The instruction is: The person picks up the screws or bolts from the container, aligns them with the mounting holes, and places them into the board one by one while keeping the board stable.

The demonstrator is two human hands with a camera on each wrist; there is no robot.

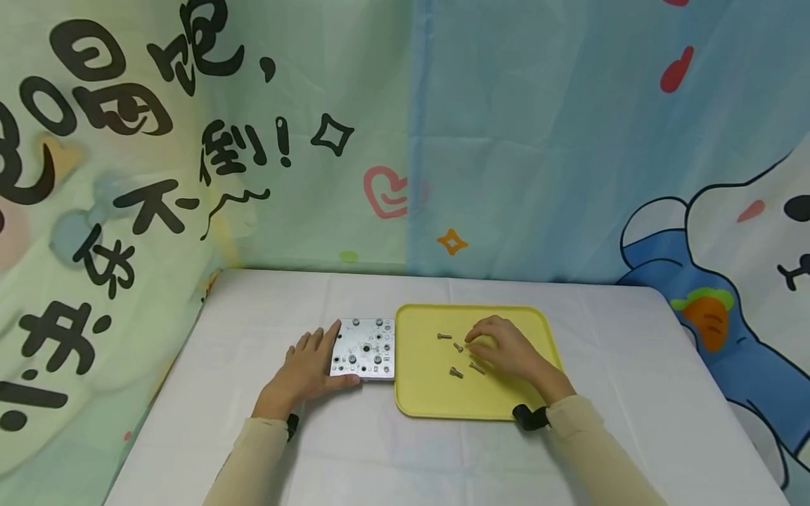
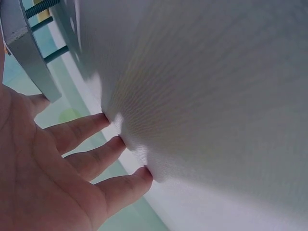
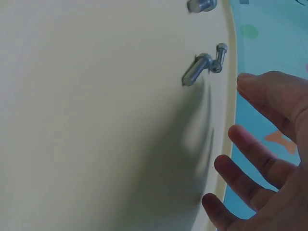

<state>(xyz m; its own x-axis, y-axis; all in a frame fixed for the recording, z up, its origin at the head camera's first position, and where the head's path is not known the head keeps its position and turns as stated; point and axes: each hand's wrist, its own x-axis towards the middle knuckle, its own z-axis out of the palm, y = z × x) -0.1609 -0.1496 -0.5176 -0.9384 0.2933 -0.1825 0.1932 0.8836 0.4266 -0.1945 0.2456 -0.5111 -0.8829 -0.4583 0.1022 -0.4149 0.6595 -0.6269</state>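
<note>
Left hand (image 1: pixel 308 369) steadies metal plate (image 1: pixel 365 349); right hand (image 1: pixel 506 347) hovers over screws (image 1: pixel 456 372)

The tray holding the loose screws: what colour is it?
Yellow; the tray shows best in the head view.

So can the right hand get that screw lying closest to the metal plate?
Probably yes. The right hand hovers open over the yellow tray, and nothing lies between it and that screw.
</note>
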